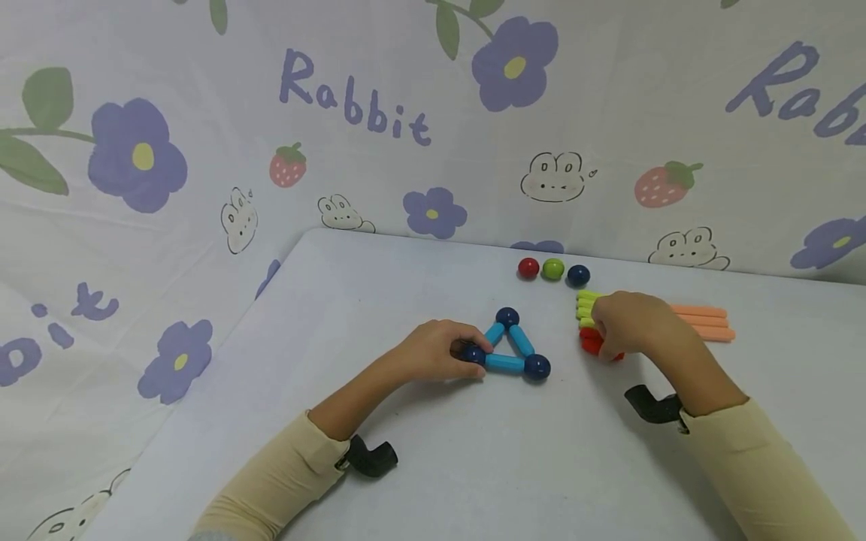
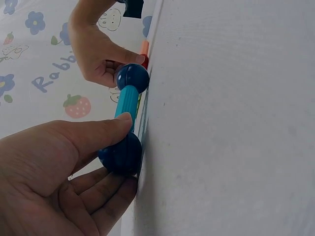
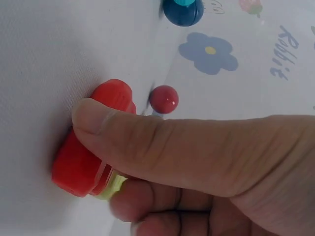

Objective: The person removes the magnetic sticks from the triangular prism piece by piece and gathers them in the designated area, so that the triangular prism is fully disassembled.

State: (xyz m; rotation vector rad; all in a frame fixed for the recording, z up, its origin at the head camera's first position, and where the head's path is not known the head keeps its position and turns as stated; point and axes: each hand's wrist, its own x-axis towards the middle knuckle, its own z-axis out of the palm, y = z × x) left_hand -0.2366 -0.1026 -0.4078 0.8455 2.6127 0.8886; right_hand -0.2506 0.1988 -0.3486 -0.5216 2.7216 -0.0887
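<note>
In the head view, three dark blue balls and three short light blue rods [image 1: 504, 364] form a triangle on the table. My left hand [image 1: 436, 351] holds its left corner ball [image 1: 475, 355]; in the left wrist view the thumb lies over that ball [image 2: 123, 156] by the rod's end, with fingers below. Another corner ball [image 1: 537, 367] sits at the triangle's right. My right hand [image 1: 629, 321] pinches at the short red rods [image 1: 591, 340]. Its thumb crosses a red rod [image 3: 78, 164] in the right wrist view, fingers curled behind, partly hiding the rods.
Yellow-green rods [image 1: 585, 304] lie behind the red ones, partly covered by my right hand. Longer orange rods [image 1: 704, 321] lie to its right. Red [image 1: 528, 268], green [image 1: 553, 269] and dark blue [image 1: 578, 276] balls line the table's back, before a patterned cloth [image 1: 379, 173].
</note>
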